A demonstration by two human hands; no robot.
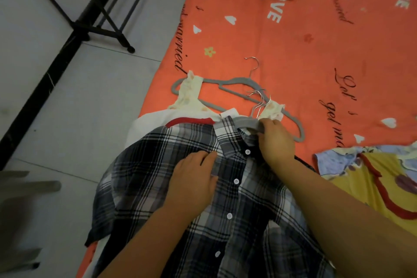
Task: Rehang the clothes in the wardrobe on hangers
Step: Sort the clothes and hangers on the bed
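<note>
Grey hanger (248, 123) (tucked in plaid shirt (248, 221) collar), right hand (276, 140) gripping

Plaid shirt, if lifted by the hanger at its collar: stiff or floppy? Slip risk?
Probably floppy: the plaid shirt lies creased and limp. Likely light, thin woven cloth. It may slip, since the grey hanger the right hand grips seems only partly inside the collar.
</note>
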